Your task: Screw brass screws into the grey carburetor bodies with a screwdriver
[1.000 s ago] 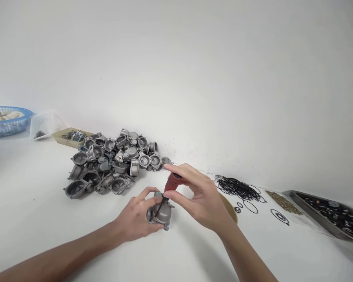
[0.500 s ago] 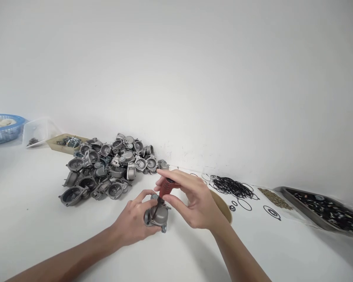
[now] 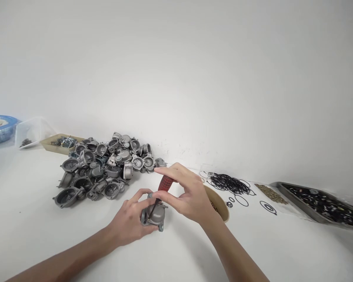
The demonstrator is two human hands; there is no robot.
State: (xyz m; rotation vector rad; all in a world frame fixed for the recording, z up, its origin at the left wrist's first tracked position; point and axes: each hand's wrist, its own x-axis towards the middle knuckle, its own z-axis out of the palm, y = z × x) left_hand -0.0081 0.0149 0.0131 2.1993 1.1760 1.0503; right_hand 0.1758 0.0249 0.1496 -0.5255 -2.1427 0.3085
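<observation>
- The left hand [image 3: 128, 223] is gripping a grey metal part [image 3: 153, 214] on the table [image 3: 32, 235], its fingers curled round the part's left side and its thumb arching over the top.
- The right hand [image 3: 188, 196] is holding a screwdriver [image 3: 161, 190] by its red handle, thumb and fingertips pinching the handle, the forefinger lying stretched along the top.
- The screwdriver is leaning (handle up and to the right), and its dark shaft is meeting the top of the part.
- The part is sitting on the table just in front of the pile [image 3: 102, 168] of similar grey castings, which is lying against the wall [image 3: 176, 78].
- A brown bowl [image 3: 220, 201] is showing just right of the part, partly hidden behind the right hand.
- Right of the pile, black rings [image 3: 228, 184] are lying heaped, with a few loose ones beside them, and further right a metal tray [image 3: 317, 203] is holding dark small pieces.
- Left of the pile, a tan tray [image 3: 59, 141], a clear tub [image 3: 29, 131] and a blue basket [image 3: 0, 129] are standing in a row.
</observation>
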